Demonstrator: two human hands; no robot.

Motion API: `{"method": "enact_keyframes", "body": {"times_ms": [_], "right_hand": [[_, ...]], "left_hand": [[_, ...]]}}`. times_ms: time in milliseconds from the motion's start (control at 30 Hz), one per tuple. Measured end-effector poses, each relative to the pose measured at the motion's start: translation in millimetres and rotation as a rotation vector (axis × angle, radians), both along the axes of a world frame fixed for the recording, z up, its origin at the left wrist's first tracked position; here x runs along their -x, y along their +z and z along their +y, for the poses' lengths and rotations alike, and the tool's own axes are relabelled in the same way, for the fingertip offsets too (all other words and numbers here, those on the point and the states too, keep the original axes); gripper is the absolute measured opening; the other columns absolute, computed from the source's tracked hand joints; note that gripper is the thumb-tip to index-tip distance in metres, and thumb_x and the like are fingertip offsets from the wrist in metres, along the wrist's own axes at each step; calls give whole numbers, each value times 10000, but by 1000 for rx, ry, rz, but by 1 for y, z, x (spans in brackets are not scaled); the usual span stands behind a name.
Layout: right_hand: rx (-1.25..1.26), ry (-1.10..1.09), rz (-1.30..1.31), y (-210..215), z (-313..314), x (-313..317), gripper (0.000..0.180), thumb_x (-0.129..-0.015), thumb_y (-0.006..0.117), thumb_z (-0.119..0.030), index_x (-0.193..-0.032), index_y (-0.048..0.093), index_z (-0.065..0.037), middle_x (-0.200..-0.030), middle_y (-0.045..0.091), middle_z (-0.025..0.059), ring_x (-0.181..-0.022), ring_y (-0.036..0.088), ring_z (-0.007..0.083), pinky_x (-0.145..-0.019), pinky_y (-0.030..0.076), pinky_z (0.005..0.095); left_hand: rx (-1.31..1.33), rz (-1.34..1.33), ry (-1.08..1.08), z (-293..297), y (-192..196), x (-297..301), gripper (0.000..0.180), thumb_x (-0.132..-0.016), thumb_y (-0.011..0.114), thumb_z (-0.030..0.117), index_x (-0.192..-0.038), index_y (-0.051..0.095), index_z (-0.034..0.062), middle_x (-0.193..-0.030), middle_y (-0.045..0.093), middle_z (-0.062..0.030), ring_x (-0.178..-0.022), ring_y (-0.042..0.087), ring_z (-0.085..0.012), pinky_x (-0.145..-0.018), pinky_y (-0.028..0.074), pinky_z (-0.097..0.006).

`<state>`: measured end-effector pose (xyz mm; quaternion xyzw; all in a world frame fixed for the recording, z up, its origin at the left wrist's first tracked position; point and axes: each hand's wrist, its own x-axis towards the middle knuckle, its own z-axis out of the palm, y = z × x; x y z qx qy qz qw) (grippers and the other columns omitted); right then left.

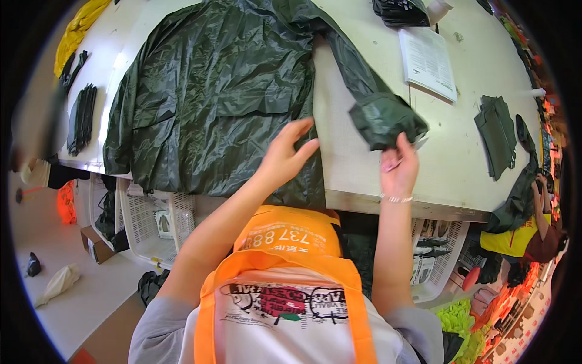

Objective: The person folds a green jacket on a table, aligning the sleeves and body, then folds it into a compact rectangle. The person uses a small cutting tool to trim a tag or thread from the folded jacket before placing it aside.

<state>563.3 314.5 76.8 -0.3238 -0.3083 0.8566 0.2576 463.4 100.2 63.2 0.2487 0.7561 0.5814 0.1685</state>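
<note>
A dark green rain jacket [212, 91] lies spread on the white table, its shiny fabric wrinkled, its hem hanging at the near edge. Its right-hand sleeve [354, 70] reaches out to the right and ends in a bunched cuff. My right hand [400, 167] pinches the near side of this bunched sleeve end between thumb and fingers. Over the jacket's right side edge hovers my left hand [288, 151], thumb and fingers apart, with nothing in it. Whether its fingertips touch the fabric I cannot tell.
A stack of white printed sheets [428, 64] lies beyond the sleeve. Folded dark green pieces sit at the right [496, 136] and left [82, 118]. White plastic baskets [148, 230] stand below the table edge. A co-worker in a yellow apron [515, 242] handles dark fabric at the right.
</note>
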Motion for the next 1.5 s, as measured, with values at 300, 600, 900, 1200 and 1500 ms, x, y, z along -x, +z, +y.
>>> {"method": "enact_keyframes", "body": {"times_ms": [300, 600, 900, 1200, 1500], "right_hand": [[-258, 560, -250, 18, -77, -67, 136, -904, 590, -144, -824, 603, -34, -621, 573, 10, -533, 505, 75, -518, 412, 233], [-1161, 417, -20, 45, -64, 17, 117, -788, 703, -40, -878, 649, 11, -790, 619, 19, -581, 465, 68, -537, 396, 221], [-1331, 483, 7, 46, -69, 34, 100, -851, 626, -49, -878, 545, 3, -762, 584, 88, -605, 537, 160, -586, 449, 261], [-1104, 452, -41, 47, -58, 37, 170, -882, 616, -125, -952, 529, 4, -806, 599, 66, -674, 534, 111, -615, 448, 246], [-1321, 630, -123, 55, -45, 9, 179, -877, 628, -185, -891, 558, -21, -813, 586, 79, -678, 568, 183, -613, 470, 270]], "left_hand": [[-210, -385, -67, 1, 0, 22, 146, -810, 674, 85, -920, 620, 5, -828, 617, 24, -761, 522, -49, -715, 429, -214], [-9, -191, -216, -12, 43, 22, 144, -814, 648, 80, -930, 610, 4, -862, 611, 13, -823, 531, -58, -773, 438, -227], [-58, 36, -86, -13, 63, 6, 251, -778, 692, 108, -1000, 628, 8, -933, 656, -54, -900, 581, -123, -855, 438, -268], [119, 44, 29, -8, 59, 6, 190, -787, 692, 131, -886, 667, -29, -766, 666, -52, -727, 563, -68, -680, 450, -221], [104, 74, -46, 2, 75, 3, 191, -789, 683, 132, -879, 661, -36, -766, 662, -47, -719, 556, -62, -671, 454, -224]]}}
